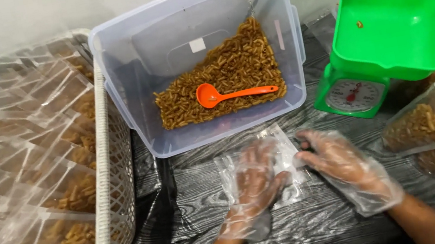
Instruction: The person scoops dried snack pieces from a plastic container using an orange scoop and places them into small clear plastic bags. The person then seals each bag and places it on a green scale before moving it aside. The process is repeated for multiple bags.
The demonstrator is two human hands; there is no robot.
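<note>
Gloved left hand [254, 183] flat on clear crinkly bags [282, 155] | right hand [343, 168] pinching them

Your view is bright and evenly lit, the light soft and coming from above, so shadows are faint. You get white glare on the clear plastic storage tub [200, 54] and on the clear plastic bags in the white woven basket [114, 174]. The dark wood-grain counter [305, 225] carries a dull sheen. Your hands in thin clear plastic gloves, left [251, 184] and right [343, 168], look slightly smeared. Straight edges bow toward the frame's borders, and the corners are softer.
</note>
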